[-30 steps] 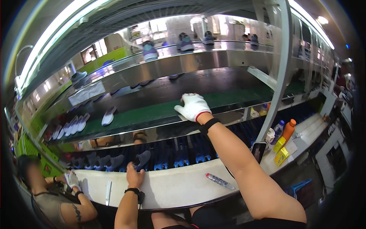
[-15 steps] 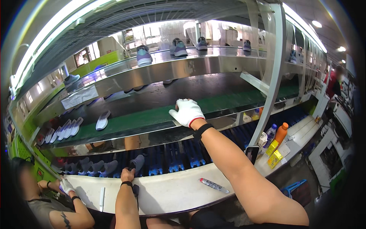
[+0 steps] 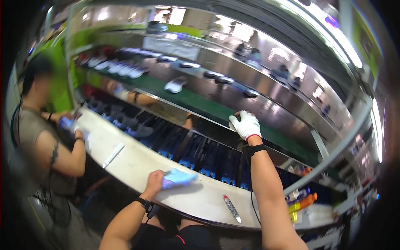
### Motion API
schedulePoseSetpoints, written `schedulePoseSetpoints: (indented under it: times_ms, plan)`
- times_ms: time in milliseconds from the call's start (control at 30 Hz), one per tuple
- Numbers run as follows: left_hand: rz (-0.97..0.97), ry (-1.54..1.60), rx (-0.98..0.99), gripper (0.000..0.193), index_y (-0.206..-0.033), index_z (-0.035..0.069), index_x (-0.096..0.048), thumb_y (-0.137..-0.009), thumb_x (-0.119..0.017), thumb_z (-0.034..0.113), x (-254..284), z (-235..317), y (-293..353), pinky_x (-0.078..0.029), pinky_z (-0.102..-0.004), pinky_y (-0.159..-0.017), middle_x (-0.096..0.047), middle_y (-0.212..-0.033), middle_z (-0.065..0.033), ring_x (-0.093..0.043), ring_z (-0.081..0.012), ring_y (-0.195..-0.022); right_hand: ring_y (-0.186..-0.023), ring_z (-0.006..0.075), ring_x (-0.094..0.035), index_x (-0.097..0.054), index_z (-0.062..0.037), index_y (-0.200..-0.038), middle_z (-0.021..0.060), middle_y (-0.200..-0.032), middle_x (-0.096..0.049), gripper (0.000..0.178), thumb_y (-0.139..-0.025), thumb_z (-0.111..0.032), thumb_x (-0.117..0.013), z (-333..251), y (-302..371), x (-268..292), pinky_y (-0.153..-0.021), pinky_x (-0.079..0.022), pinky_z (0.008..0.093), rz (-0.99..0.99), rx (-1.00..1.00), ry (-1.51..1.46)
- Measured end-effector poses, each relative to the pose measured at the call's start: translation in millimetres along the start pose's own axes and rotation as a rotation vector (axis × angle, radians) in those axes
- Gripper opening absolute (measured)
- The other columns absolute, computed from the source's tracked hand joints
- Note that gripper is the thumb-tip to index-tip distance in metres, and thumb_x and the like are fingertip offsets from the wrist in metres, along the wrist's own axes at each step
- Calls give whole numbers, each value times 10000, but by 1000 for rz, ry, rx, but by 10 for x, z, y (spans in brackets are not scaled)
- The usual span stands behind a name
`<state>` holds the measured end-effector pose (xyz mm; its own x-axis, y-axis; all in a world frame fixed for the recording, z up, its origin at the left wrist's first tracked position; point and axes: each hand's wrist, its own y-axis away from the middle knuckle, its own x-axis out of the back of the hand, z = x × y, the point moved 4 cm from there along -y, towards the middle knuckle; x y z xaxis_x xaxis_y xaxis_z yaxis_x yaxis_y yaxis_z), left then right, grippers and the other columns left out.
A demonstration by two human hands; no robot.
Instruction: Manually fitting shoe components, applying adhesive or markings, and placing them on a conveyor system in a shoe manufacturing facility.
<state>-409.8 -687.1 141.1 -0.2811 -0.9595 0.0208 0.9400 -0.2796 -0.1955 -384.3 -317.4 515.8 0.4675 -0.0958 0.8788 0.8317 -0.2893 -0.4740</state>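
Observation:
A blurred light-blue and lavender shoe (image 3: 179, 178) hangs over the white worktop, with my bare left hand (image 3: 156, 182) closed round one end. My right hand (image 3: 246, 126), in a white knit glove with a red cuff, rests at the front edge of the green-bordered conveyor belt (image 3: 208, 105). Its thumb stands apart from the fingers and nothing shows in it. On the belt lie a pale shoe sole (image 3: 175, 85) and, farther left, a row of white soles (image 3: 125, 68). A red-and-white marker-like stick (image 3: 231, 208) lies between my arms on the worktop.
A person (image 3: 58, 137) at the left handles a bluish shoe. Dark shoes (image 3: 139, 130) stand on the black-and-blue slatted rack (image 3: 208, 160). A white stick (image 3: 113, 156) lies on the worktop (image 3: 137, 166). A slanting metal post (image 3: 333, 162) and an orange bottle (image 3: 309, 200) are at the right.
My left hand has brought the shoe off the slatted rack to over the worktop. The view has swung left and tilted; my right hand stays at the belt edge.

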Motion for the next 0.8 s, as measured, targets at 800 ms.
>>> schedulePoseSetpoints:
  times_ms: [800]
  plan:
    - [-520, -423, -648, 496, -1481, 95, -649, -1005, -771, 162, -1185, 1872, 999, -618, -480, -975, -759, -1280, -170, -748, -391, -1129, -1088, 419, -721, -761, -111, -1049, 188, -1099, -771, 201, -918, -261, -786, -1706, -215, -343, -988, -576, 517, 208, 420, -502]
